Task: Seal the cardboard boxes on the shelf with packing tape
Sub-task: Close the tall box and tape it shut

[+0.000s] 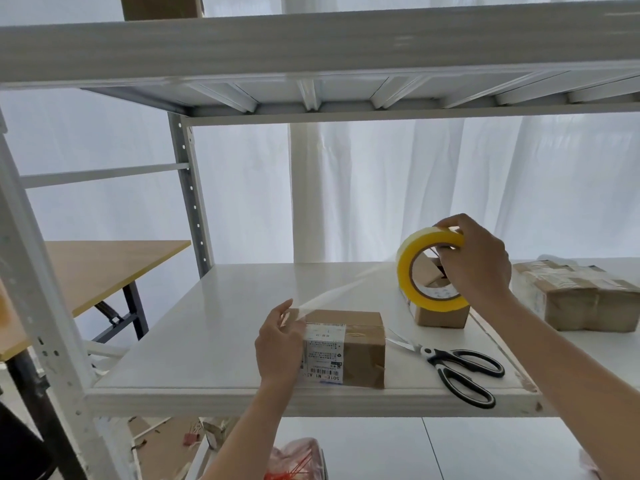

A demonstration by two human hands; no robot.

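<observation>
Left hand (280, 344) pinches the tape strip (332, 292) onto the labelled box (349, 351) at the front of the shelf (207, 341); right hand (479, 268) grips the packing-tape roll (403, 271). Sealing here is just begun; the far-right box (581, 303) looks taped.

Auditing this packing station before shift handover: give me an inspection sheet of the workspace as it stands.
Surface: white shelf board.
Job's things: small labelled brown cardboard box at front; yellow packing tape roll; clear tape strip stretched to that box; second cardboard box behind roll; tape-wrapped cardboard box at right.
Clutter: black-handled scissors beside front box.
Hands: left hand pinches tape strip; right hand grips roll.
Cables: nothing seen.
Surroundings: white curtain, wooden table left.
</observation>
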